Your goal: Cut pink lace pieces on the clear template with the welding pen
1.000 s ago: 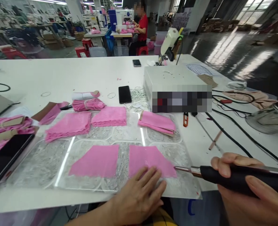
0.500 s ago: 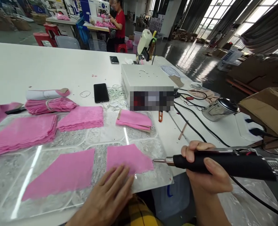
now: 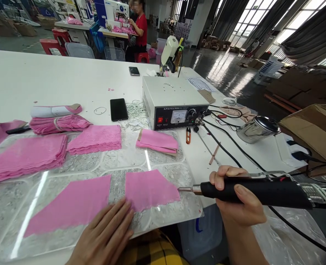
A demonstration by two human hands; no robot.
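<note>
My right hand (image 3: pixel 236 195) is wrapped round the black handle of an ultrasonic hand welder (image 3: pixel 264 190). Its metal tip points left and meets, or nearly meets, the right corner of a pink fabric piece (image 3: pixel 150 187). Flat on the clear mat (image 3: pixel 176 217), my left hand (image 3: pixel 107 232) lies open, fingers together and stretched out. Its fingertips reach the lower left edge of that piece. To the left lies a second, slanted pink piece (image 3: pixel 71 204), partly beside my hand. The welder's control box (image 3: pixel 176 99) stands behind, with a dial and a red switch.
Pink fabric stacks (image 3: pixel 27 152) and a tied bundle (image 3: pixel 58 123) lie at the left. Behind the mat are a phone (image 3: pixel 118 109), tangled white cord (image 3: pixel 137 114) and orange snips (image 3: pixel 188 135). Black cables (image 3: pixel 229 138) cross the right side near a metal canister (image 3: pixel 258 129).
My left hand has slid left, off most of the right pink piece, uncovering its lower edge. The right hand and welder have shifted slightly left.
</note>
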